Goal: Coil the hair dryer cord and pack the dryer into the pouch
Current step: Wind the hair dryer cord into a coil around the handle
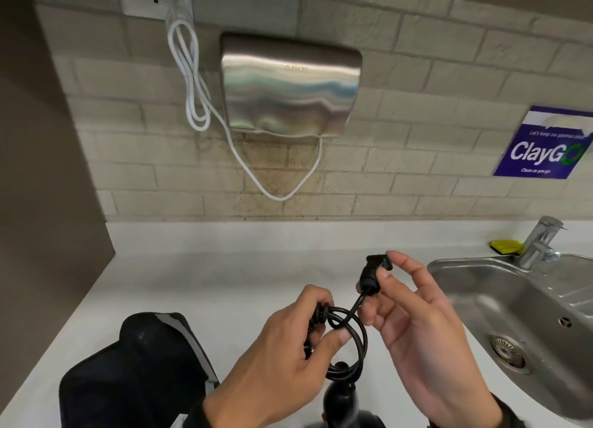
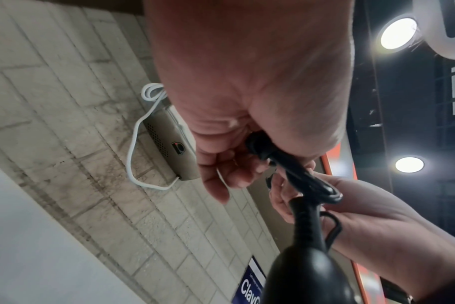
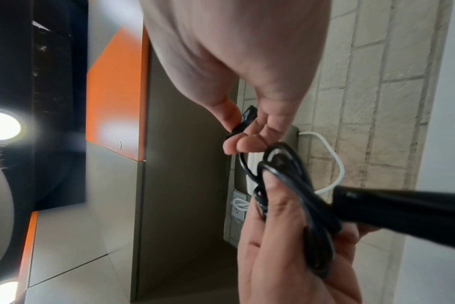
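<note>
While the left hand [image 1: 288, 341] grips the gathered loops of the black cord [image 1: 348, 341] above the tabletop [image 1: 192, 283], the right hand [image 1: 414, 325] pinches the plug [image 1: 373, 272] between thumb and fingertips, its remaining fingers loosely extended. The hair dryer [image 1: 340, 398] hangs below the coil, close to the body; its weight appears to load the cord at the handle end. The cord looks pliable but springy, so loops are likely to unwind if the grip slackens; hold them at the crossing point. The plug is rigid and is best held by its moulded body. The dark pouch [image 1: 134, 373] lies on the tabletop to the left, appears soft, and will probably need its mouth held apart for insertion.
</note>
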